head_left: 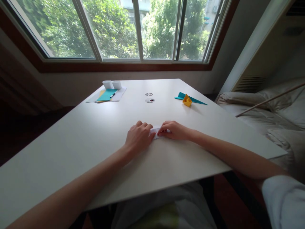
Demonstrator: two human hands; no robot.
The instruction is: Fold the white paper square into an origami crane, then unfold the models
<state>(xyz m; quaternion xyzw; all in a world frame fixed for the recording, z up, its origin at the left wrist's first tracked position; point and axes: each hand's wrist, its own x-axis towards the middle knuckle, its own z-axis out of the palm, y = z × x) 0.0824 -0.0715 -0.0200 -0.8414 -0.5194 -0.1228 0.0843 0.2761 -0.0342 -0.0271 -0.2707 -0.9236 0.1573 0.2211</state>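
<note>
Center frame: left hand [139, 137] and right hand [175, 130] close together on the white counter [83, 143], both clamped on a small white folded paper [156, 130] lying flat between them, mostly hidden by fingers. Upper right: yellow paper boat [187, 100] touching a teal paper plane [195, 100]. Upper left: teal sheet [106, 95], pen [112, 94], two white paper boxes [111, 84].

Daylight is streaming in through the window [140, 35], washing out the buildings [130, 11] beyond the trees [107, 28] while the wall [71, 83] below it is sitting in shade. The white surface [90, 136] is glowing evenly; soft shadows are lying beneath the left hand [138, 138] and beside the yellow paper boat [187, 100]. The wide lens is bowing the window frame, and the bottom edge is blurring.
</note>
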